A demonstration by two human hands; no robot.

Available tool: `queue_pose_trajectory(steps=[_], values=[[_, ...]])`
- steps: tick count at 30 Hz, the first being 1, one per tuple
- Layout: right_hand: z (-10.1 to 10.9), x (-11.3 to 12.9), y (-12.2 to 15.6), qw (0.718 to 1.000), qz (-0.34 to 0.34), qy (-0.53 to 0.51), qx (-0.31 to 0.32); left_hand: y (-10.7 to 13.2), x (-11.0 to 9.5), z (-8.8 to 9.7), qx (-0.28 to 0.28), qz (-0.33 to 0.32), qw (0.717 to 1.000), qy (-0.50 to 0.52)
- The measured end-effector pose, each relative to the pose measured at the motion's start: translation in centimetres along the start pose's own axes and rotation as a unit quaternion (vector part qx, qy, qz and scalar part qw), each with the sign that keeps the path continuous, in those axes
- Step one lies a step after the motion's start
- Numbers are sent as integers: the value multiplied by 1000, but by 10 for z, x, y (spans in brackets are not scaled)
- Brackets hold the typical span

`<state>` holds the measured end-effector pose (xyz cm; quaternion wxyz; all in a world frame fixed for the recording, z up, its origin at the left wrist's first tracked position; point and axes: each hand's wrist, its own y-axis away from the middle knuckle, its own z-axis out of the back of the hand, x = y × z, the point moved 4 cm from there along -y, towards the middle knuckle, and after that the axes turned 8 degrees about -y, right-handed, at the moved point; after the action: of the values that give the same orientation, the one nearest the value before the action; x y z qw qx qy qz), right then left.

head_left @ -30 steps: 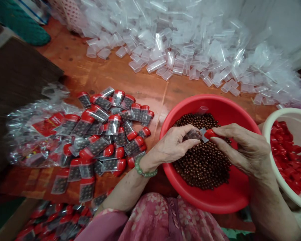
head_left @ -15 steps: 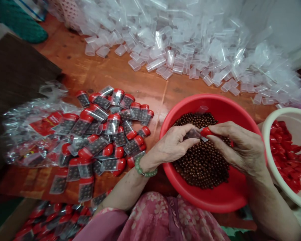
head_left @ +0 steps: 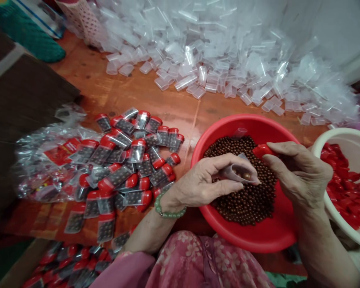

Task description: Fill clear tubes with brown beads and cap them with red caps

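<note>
Above a red basin [head_left: 283, 214] of small brown balls [head_left: 246, 204], my left hand [head_left: 202, 180] is closed round a clear plastic case [head_left: 232, 174]. Its open mouth faces me, and a few brown balls show inside. A red cap [head_left: 263, 150] is pinched between the thumb and fingers of my right hand [head_left: 295, 170], a short way right of the case and apart from it. Another clear case [head_left: 240, 132] lies on the balls near the basin's back wall.
Red-capped filled cases [head_left: 138, 150] lie heaped on the wooden floor at left, beside a clear plastic bag [head_left: 33, 148]. Many clear cases [head_left: 198, 76] are piled at the back. A white tub [head_left: 319, 140] of red caps [head_left: 345, 180] stands at right.
The red cap has come away from the case's mouth, moving right and slightly up with my right hand. My left hand has turned the case so its open mouth shows.
</note>
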<state>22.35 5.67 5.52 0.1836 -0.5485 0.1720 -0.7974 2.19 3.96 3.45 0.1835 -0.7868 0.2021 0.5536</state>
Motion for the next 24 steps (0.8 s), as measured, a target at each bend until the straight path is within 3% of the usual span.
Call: queue_pose_trajectory(steps=[9,13,19,24], values=[[4,-6,-1,999,-7,-14,-31,-6,-5,4,-19,-20,997,-68],[4,-2,-2,999,6,-9,-44,-8,-4,7,-54,-40,995,-76],[5,-1,0,999,6,-25,-41,-13,7,4,-61,19,995,-82],[4,4,4,997,5,-56,-49,-11,5,-2,-64,19,994,-89]])
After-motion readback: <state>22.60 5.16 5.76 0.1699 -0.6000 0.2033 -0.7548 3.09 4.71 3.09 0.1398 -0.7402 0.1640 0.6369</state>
